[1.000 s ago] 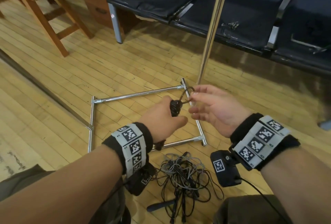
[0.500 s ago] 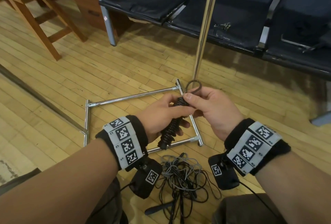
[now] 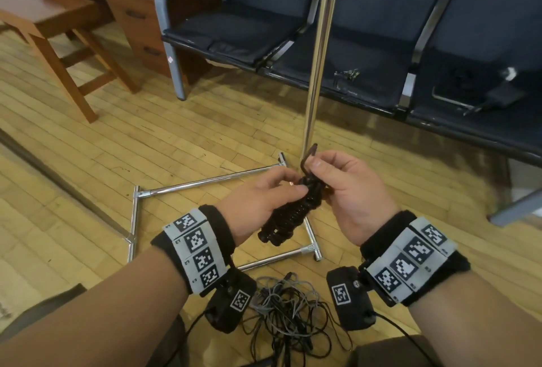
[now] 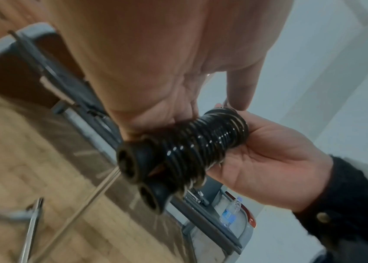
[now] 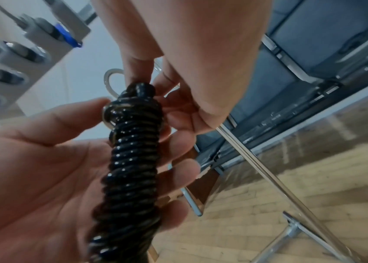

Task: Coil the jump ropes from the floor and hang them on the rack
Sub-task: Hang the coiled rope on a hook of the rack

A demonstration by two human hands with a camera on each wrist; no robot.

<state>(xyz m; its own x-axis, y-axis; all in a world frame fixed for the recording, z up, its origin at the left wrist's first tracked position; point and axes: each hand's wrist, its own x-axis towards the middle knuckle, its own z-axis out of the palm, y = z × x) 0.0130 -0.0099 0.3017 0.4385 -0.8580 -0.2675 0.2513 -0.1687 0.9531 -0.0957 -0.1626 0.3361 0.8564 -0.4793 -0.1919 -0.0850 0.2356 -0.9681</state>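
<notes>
Rack (image 3: 318, 43): chrome upright pole rising from a rectangular floor frame; its top and any hooks are cut off above the head view, so where a rope would hang cannot be seen. Loose ropes (image 3: 286, 308): a tangle of thin dark and grey cords on the floor just below the wrists, partly hidden by the wrist cameras; how many lie there cannot be told. Left hand (image 3: 258, 199): fingers curled round the bundle's upper half, thumb toward its top. Right hand (image 3: 349, 190): thumb and forefinger pinch the loop at the top, remaining fingers cradling the coils from the side. Bundle (image 3: 289, 211): one dark rope wound in tight turns round its two handles, held in the air between both hands, in front of the pole's foot and above the frame; both handle ends (image 4: 137, 170) project from the lower end. Loop (image 3: 308, 156): short bend of cord standing out of the top turns. Step in hand, as judged: securing the tail and forming a hanging loop. To do it well, keep the left grip firm so the turns cannot slacken, draw the loop snug under the last wrap, and leave it open enough to pass over a hook. Whether the tail is already tucked is hidden behind the fingers; the wrist views are blurred at the edges.
</notes>
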